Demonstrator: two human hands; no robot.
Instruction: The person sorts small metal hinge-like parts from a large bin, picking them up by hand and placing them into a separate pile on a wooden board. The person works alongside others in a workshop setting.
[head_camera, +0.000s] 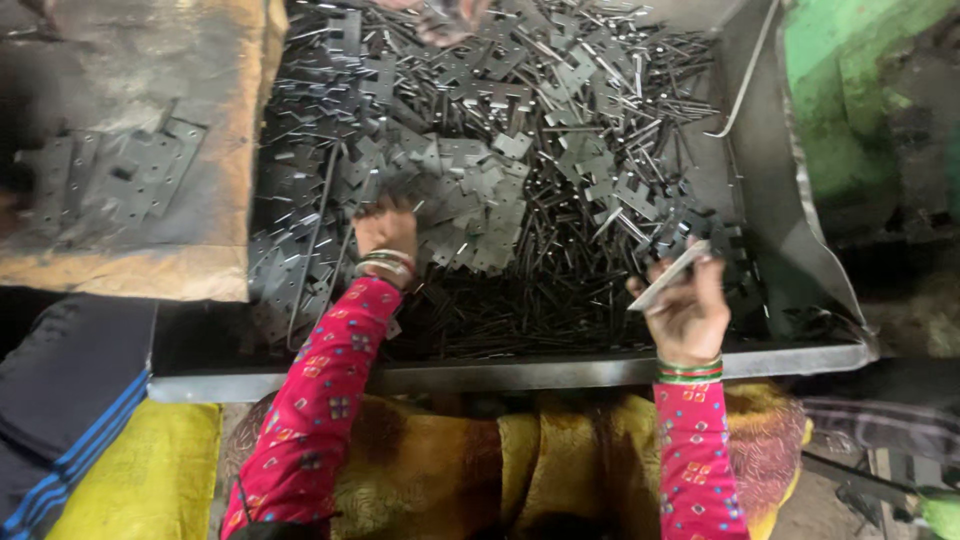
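Observation:
A wide metal tray (560, 372) in front of me is heaped with grey metal hinge plates (470, 190) and thin metal pins (560, 300). My left hand (385, 228) reaches into the pile at the tray's left middle, fingers buried among the plates; what it grips is hidden. My right hand (688, 312) is raised over the tray's right side and pinches a flat pale metal plate (668, 278) between thumb and fingers. Both arms wear pink patterned sleeves and bangles.
To the left, a worn board (215, 250) carries a few laid-out hinge plates (120, 180). Another person's hand (445, 20) shows at the tray's far edge. A yellow cloth (140, 480) lies at lower left, and a green wall (850, 90) stands at the right.

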